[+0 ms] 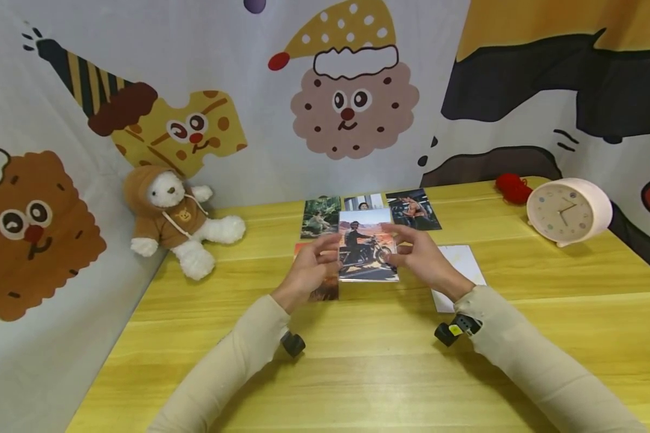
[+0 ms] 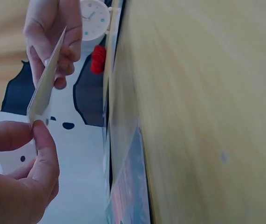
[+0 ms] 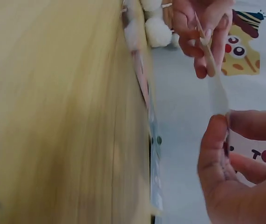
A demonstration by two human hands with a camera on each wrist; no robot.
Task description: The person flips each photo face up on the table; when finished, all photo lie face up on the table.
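Note:
A photo card (image 1: 365,246) with a rider on a motorcycle is held up above the table, its picture facing the head camera. My left hand (image 1: 314,264) pinches its left edge between thumb and fingers. At the opposite edge, my right hand (image 1: 417,252) pinches it too. Both wrist views show the card (image 2: 45,88) nearly edge-on. Behind it on the table lie a green forest picture (image 1: 321,216), a partly covered picture of a person (image 1: 364,202) and a dark picture of a bare-chested figure (image 1: 413,208). A reddish picture (image 1: 325,292) is mostly hidden by my left hand.
A white card or sheet (image 1: 466,264) lies under my right forearm. To the left sits a white teddy bear (image 1: 181,219) in a brown hoodie. A round pink clock (image 1: 569,210) and red yarn (image 1: 513,189) stand at the back right. A cartoon-printed cloth (image 1: 260,120) hangs behind the table (image 1: 357,361).

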